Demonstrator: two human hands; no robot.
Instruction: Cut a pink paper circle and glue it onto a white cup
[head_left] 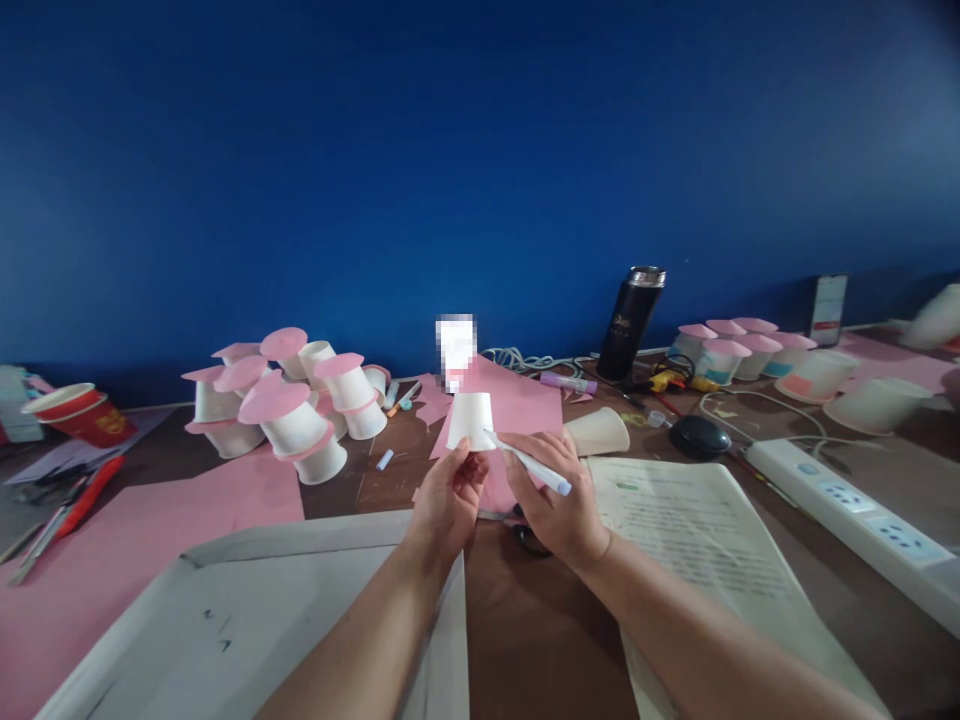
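Note:
An upside-down white paper cup (470,420) is held at the middle of the view, above pink paper. My left hand (451,495) grips its lower rim from below, fingers curled. In my right hand (559,500) is a white marker (536,470) with a pale purple end; its tip touches or nearly touches the cup's right side. A small pale purple cap (385,460) lies on the table to the left. Whether the cup bears any marks is too small to tell.
Stacked cups with pink tops (277,400) stand left, near red cups (94,412) and a red-handled knife (90,495). Rightward are a black bottle (631,325), a lying cup (600,432), a mouse (700,436), a power strip (862,510) and printed paper (690,530).

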